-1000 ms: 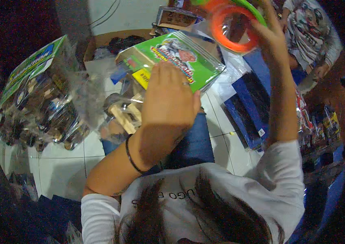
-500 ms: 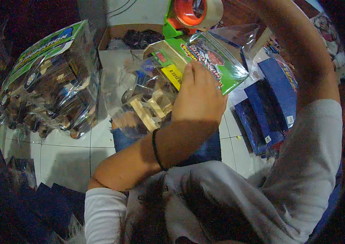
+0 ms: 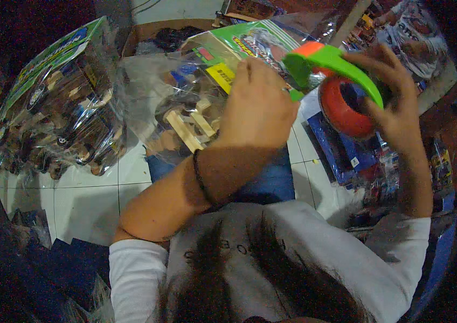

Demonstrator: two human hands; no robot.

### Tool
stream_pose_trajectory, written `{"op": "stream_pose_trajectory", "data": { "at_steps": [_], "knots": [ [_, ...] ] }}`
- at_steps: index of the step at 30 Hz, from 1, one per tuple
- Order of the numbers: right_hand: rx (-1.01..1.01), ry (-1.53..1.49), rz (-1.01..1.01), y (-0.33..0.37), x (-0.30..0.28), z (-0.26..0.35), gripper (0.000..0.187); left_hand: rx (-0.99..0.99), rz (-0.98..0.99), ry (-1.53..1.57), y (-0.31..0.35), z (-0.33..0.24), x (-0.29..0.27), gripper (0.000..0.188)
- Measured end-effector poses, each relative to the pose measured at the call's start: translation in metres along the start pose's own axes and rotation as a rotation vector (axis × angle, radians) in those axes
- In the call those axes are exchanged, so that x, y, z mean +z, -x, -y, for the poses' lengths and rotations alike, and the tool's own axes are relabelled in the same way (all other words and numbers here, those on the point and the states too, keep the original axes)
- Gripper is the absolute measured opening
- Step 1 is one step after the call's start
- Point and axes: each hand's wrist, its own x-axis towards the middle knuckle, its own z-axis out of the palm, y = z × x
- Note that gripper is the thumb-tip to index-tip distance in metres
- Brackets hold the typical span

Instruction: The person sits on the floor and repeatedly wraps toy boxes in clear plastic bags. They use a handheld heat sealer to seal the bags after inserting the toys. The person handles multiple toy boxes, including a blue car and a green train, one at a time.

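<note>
My right hand [image 3: 398, 102] is closed round the green handle of a tape dispenser [image 3: 355, 70] with a red hub. Its head hangs close over the green printed card [image 3: 263, 46] of a clear plastic toy package [image 3: 207, 89]. Inside that package, pale wooden pieces and dark parts show through the crinkled film. My left hand [image 3: 258, 102] is closed on the package's near right side, beside a yellow label [image 3: 220, 76]. The fingertips are partly hidden, and whatever tape touches the card is not visible.
A second bagged wooden toy vehicle [image 3: 59, 102] with a green card stands at the left. Behind the package is a cardboard box [image 3: 172, 22] with dark contents. Flat blue packs [image 3: 341, 153] lie at the right, dark blue pieces [image 3: 80, 264] at the lower left.
My right hand has brought the tape dispenser from the far side toward me and to the right, tilting it. My left hand stays on the package, which has shifted slightly left.
</note>
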Motion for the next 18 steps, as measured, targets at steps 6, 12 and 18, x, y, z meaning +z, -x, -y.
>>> {"op": "stream_pose_trajectory", "data": {
  "at_steps": [6, 12, 18],
  "knots": [
    [0.275, -0.17, -0.143, 0.094, 0.015, 0.025, 0.066, 0.037, -0.041, 0.101, 0.002, 0.015, 0.003, 0.047],
    [0.323, -0.277, -0.051, 0.112, 0.042, 0.036, 0.061, 0.061, -0.038, -0.015, -0.004, 0.02, -0.015, 0.055],
    [0.214, -0.194, 0.032, 0.067, 0.067, 0.034, 0.051, 0.555, 0.083, -0.693, -0.01, 0.001, 0.008, 0.055]
  ]
}}
